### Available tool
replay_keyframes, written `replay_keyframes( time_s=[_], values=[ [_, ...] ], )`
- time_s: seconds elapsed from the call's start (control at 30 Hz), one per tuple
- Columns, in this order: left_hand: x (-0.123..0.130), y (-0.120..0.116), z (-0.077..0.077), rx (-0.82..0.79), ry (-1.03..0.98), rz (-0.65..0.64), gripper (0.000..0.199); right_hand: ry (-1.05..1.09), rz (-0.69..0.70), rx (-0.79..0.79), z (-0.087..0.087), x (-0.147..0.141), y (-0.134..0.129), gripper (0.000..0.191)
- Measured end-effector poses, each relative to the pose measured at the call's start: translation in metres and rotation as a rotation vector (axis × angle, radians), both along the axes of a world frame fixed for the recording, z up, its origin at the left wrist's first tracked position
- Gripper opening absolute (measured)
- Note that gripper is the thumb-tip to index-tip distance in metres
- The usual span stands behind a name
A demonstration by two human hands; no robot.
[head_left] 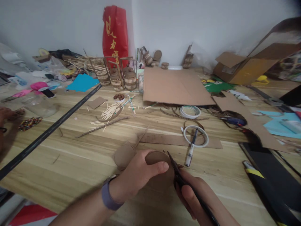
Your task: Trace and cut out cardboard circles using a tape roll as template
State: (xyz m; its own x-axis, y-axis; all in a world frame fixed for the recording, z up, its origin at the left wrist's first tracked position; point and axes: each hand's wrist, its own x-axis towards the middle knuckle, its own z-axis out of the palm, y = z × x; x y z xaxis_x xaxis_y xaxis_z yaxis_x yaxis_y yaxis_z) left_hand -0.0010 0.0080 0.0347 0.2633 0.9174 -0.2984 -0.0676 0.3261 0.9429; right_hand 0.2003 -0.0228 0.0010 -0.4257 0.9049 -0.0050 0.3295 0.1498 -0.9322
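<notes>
My left hand (138, 174) grips a round piece of brown cardboard (162, 179), its thumb pressed flat on top. In my right hand (199, 194) are dark scissors (180, 177), their pointed blades at the right edge of the cardboard. A second cardboard disc (124, 155) lies on the table just beyond my left hand. Past the scissors, a marker pen (191, 149) rests across a white tape ring (204, 144). Behind both hands runs a long cardboard strip (162, 139).
Loose sticks (110, 111), a bowl of brown beads (119, 96) and small handled buckets (117, 81) stand farther back. A large cardboard sheet (176, 84) lies behind the tape. At right is a glue gun (234, 121); another person's hand (6, 114) shows at far left.
</notes>
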Motion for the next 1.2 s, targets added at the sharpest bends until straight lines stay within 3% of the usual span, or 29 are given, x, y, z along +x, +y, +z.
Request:
replay_keyframes(
  time_s=[0.43,0.73,1.07,1.2],
  values=[
    [-0.002,0.001,0.001,0.025,0.029,-0.014,0.024,-0.048,-0.026,0.077,0.002,-0.001,-0.001,0.066],
    [-0.005,0.005,-0.002,0.032,0.081,-0.022,0.035,-0.083,0.009,0.087,0.003,0.003,0.002,0.059],
    [-0.006,0.005,-0.004,0.064,0.061,-0.101,0.033,0.034,0.037,-0.147,0.023,-0.001,0.004,0.070],
    [-0.004,0.004,-0.003,0.068,0.085,-0.075,0.034,0.049,0.074,-0.157,0.025,-0.002,0.004,0.068]
  ],
)
